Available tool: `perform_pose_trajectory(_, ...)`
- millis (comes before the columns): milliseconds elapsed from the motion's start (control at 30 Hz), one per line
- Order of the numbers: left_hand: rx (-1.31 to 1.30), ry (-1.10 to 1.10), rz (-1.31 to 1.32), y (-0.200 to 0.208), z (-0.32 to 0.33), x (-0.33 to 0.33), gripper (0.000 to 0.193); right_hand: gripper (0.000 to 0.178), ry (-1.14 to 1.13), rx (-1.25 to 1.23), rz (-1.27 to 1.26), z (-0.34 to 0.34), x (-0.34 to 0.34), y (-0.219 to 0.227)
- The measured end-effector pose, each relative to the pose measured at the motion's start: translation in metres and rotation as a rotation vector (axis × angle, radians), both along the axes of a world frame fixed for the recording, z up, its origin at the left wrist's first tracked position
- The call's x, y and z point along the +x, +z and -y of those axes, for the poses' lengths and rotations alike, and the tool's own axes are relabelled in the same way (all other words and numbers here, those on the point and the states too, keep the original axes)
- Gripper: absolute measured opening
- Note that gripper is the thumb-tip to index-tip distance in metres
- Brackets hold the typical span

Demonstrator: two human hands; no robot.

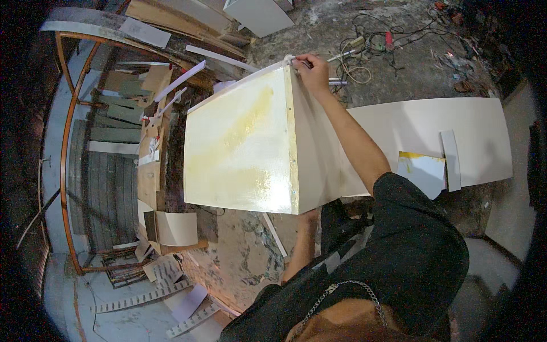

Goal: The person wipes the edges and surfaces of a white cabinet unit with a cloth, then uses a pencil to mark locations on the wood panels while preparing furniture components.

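since you're leaning over that white box (pixel 228 165), it's sitting right in front of you, with the long white panel (pixel 481 134) lying off to its right. can't tell what's carrying it underneath. your right grip (pixel 302 64) is pinching shut on a small white wad (pixel 288 58) at the far right corner, fingers curled together. your left grip (pixel 308 218) is going behind the near corner, so i can't tell if it's holding anything.

handling-wise, i'm guessing stiff board, awkward and fairly heavy more than fragile, though corners might chip. the top face is shining wet-looking with yellowish smears, so i'm expecting slippery or tacky there. if you're shifting it, i'd be grabbing the dry-looking right side, low down, plus the opposite side, and keeping palms off the glossy patch.
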State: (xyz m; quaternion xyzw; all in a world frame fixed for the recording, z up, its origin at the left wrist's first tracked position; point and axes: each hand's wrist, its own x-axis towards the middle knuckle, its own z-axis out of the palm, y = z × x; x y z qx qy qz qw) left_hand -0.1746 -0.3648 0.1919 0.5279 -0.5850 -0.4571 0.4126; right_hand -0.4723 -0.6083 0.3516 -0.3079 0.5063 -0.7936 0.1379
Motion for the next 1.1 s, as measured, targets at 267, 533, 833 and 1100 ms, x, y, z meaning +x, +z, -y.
perform_pose_trajectory(267,0.042,0.034,-0.035,-0.003,-0.005,0.007,0.042,0.016,0.009,-0.157,-0.053,-0.063,0.052,-0.006)
perform_pose_trajectory(533,0.055,0.031,-0.048,-0.005,-0.007,0.005,0.042,0.017,0.018,0.091,-0.073,-0.063,0.049,-0.007)
perform_pose_trajectory(833,0.06,0.026,-0.062,-0.001,-0.014,0.005,0.041,0.018,-0.097,0.076,-0.111,0.019,-0.006,0.012)
perform_pose_trajectory(1100,0.012,0.042,-0.059,0.011,-0.023,0.005,0.04,0.022,-0.082,0.008,-0.145,0.023,-0.011,0.007)
